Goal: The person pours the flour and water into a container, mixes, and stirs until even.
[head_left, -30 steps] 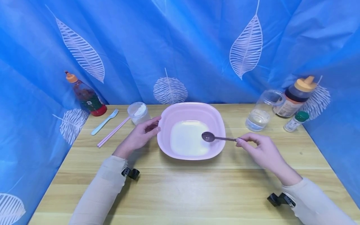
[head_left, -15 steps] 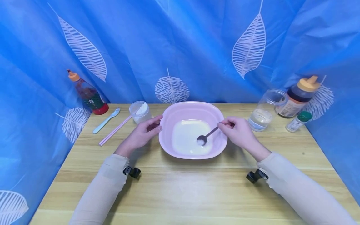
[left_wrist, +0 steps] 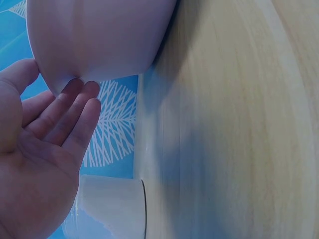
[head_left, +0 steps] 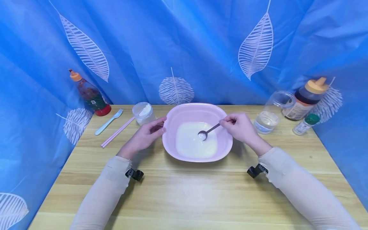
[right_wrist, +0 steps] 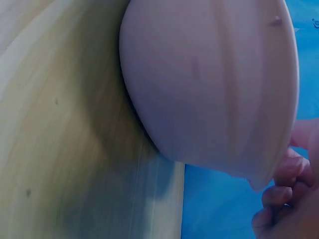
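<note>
A pink basin [head_left: 198, 158] holding whitish liquid stands mid-table. My left hand [head_left: 149, 134] grips its left rim; in the left wrist view the thumb [left_wrist: 22, 72] lies at the rim and the fingers [left_wrist: 65, 109] reach under its outer side. With my right hand [head_left: 240, 127] I pinch the handle of a dark brown spoon [head_left: 212, 128] over the right rim. Its bowl is down at the liquid, with white stuff in it. In the right wrist view the curled right fingers [right_wrist: 281, 194] show beside the basin rim, and the spoon is hidden.
A jar of white powder [head_left: 143, 114], pink chopsticks [head_left: 118, 132], a light blue fork [head_left: 108, 122] and a red sauce bottle [head_left: 93, 97] stand or lie at left. At right are a clear pitcher [head_left: 265, 121], a dark sauce bottle [head_left: 304, 99] and a green-capped shaker [head_left: 306, 124].
My right hand has moved left with the spoon, from beside the basin to over its right rim. The spoon's bowl has gone down to the liquid, then slightly up-left. The left hand has stayed put.
</note>
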